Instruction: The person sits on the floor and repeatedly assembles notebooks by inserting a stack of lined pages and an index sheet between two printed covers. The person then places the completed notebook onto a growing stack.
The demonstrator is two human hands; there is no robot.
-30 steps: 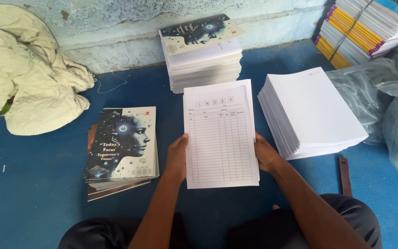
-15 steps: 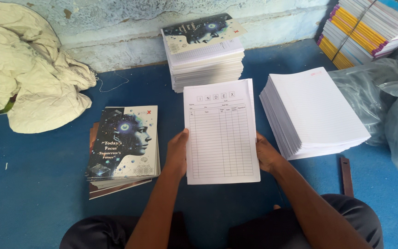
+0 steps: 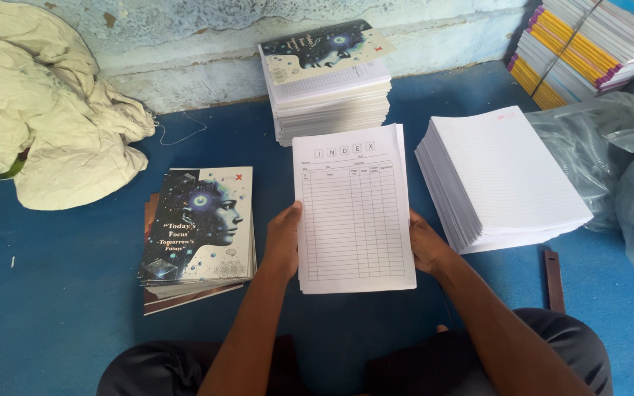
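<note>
Both hands grasp a thin sheaf of ruled pages (image 3: 354, 213) held above the blue floor (image 3: 60, 293): left hand (image 3: 282, 242) and right hand (image 3: 425, 246) pinch its side edges (light and floppy, best supported at both margins).

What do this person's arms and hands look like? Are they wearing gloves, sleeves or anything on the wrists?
Both are bare. The left hand and the right hand have no gloves, and no rings show on what can be seen of the fingers. The forearms are uncovered up to the bottom of the picture, with no sleeve, watch or band on them. Below them show the knees in dark trousers.
</note>
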